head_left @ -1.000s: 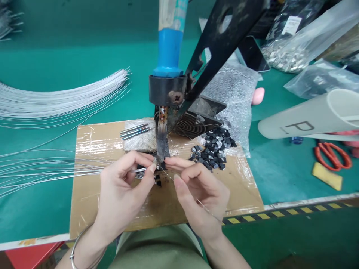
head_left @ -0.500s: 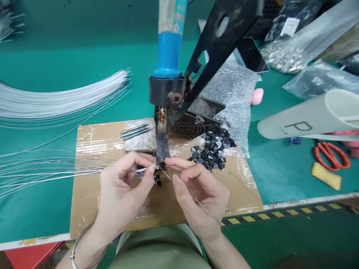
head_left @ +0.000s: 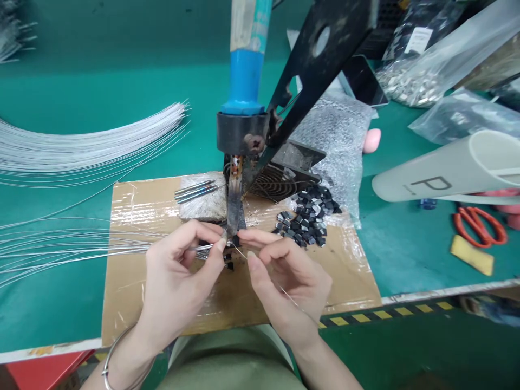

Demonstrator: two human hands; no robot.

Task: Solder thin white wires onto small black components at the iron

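pinches a thin pale wire (head_left: 204,247) between thumb and forefinger of the left hand (head_left: 179,284), closed at the tips, just beside the flat bit (head_left: 234,203) of the soldering iron (head_left: 246,81) and over the middle of the cardboard sheet (head_left: 130,303); with the right hand (head_left: 290,287), half curled, grips fine solder wire (head_left: 240,251) under the thumb, slanting far and left toward that bit, and stretches the forefinger out beside it; cannot tell the exact contact there; on the left, has loose wires (head_left: 125,251) trailing across the green tabletop (head_left: 122,86), with a thick white wire bundle (head_left: 114,141) farther off; on the right, has a heap of small black blocks (head_left: 306,222) near the fan (head_left: 274,180)
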